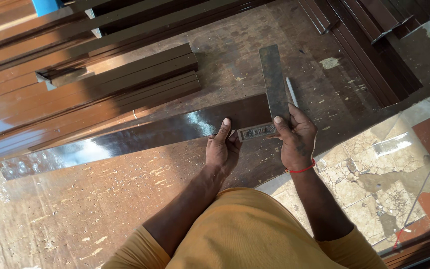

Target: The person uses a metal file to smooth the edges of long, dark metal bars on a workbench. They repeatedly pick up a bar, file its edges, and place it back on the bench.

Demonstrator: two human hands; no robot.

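Both hands pinch the square point(269, 107): left hand point(222, 149) and right hand point(297, 139) grip its stock against the glossy, stiff, likely slippery strip point(140, 137).

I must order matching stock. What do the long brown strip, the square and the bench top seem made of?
Strip: probably coated metal; glossy brown, mirror-like glare. Square: seemingly steel; dull grey flat blade. Bench top: wood or plywood; bare, scratched, grainy.

Daylight lit the scene evenly and brightly. White glare streaked the glossy brown strip point(140, 137) just left of the left hand point(221, 149) fingers. Soft shadows lay beneath both wrists. Focus was sharp, with mild edge distortion
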